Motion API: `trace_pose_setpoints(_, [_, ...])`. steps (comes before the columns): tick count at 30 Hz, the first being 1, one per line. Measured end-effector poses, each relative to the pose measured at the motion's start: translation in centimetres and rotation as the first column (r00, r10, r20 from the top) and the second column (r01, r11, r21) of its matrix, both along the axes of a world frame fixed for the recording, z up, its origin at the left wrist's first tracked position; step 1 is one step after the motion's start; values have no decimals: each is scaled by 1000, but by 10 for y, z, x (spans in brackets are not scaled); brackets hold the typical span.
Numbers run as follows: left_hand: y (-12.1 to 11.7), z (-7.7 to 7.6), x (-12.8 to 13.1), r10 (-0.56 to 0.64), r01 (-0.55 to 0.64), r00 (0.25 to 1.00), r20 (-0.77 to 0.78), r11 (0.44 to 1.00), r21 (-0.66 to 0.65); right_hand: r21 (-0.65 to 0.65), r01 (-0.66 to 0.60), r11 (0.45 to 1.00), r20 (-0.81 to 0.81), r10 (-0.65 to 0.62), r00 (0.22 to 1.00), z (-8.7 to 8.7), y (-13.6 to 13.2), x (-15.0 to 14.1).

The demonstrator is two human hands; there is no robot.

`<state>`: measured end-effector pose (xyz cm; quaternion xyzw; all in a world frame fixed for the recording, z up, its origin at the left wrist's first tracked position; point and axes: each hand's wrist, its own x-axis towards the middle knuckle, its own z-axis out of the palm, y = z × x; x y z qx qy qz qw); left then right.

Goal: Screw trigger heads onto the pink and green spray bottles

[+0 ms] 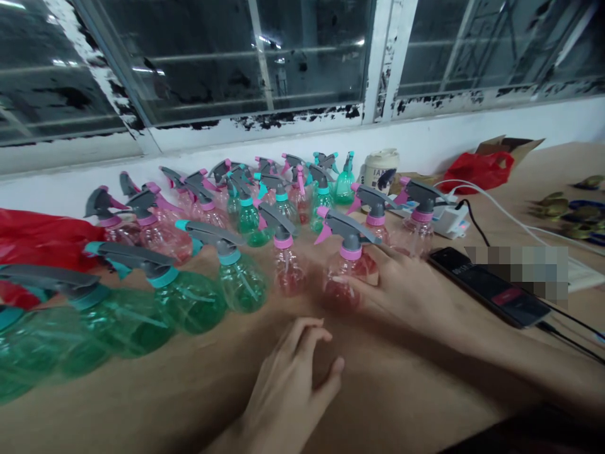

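Note:
My right hand (401,287) is wrapped around the body of a pink spray bottle (343,277) with a grey and pink trigger head, which stands on the table. Some of its fingers are hidden behind the bottle. Nearer to me, my left hand (297,372) hovers over the tabletop with fingers curved and apart, holding nothing. Just left of the held bottle stands another pink spray bottle (288,268). A green spray bottle (243,280) with a teal collar comes after it, heading a row of green ones along the left.
Several more pink and green spray bottles crowd toward the wall. A red plastic bag (42,239) lies at left. On the right are a phone (486,287) with cables, a white power strip (447,217), a paper cup (380,170) and another red bag (477,173).

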<state>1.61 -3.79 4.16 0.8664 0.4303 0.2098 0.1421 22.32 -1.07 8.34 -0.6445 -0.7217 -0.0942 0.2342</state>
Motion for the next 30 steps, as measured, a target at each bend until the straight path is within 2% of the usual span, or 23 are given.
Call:
trace_pose_setpoints(3, [4, 0, 9, 65, -63, 996, 67, 997, -37, -63, -52, 997, 19, 53, 998, 3, -21, 8])
trace_pose_setpoints(8, [-5, -3, 18, 15, -14, 998, 67, 1000, -13, 24, -203, 979, 23, 203, 979, 0, -45, 16])
trace_pose_setpoints(10, [-10, -4, 22, -8, 9, 997, 78, 1000, -12, 53, -251, 967, 42, 249, 968, -1, -49, 18])
trace_pose_setpoints(13, [-12, -7, 27, -17, 21, 992, 126, 999, -34, 17, -289, 957, 58, 288, 956, 1, -47, 22])
trace_pose_setpoints(16, [-9, -9, 31, -32, 44, 985, 172, 997, -64, -37, -321, 946, -96, 316, 944, 8, -42, 26])
trace_pose_setpoints(18, [-6, -10, 36, -53, 72, 979, 196, 993, -91, -54, -383, 922, -291, 353, 889, 14, -37, 25])
trace_pose_setpoints(20, [-4, -12, 41, -60, 82, 977, 203, 992, -101, -23, -439, 898, -458, 380, 803, 17, -32, 21])
trace_pose_setpoints(24, [1, -18, 49, -42, 50, 987, 158, 998, -44, 81, -434, 897, -693, 363, 623, 10, -21, 11])
trace_pose_setpoints(27, [7, -23, 48, -61, 61, 991, 116, 998, 1, 116, -447, 887, -801, 350, 486, -1, -11, 8])
trace_pose_setpoints(30, [13, -32, 40, -90, 87, 995, 45, 995, 53, 123, -490, 863, -832, 359, 424, -7, -1, 10])
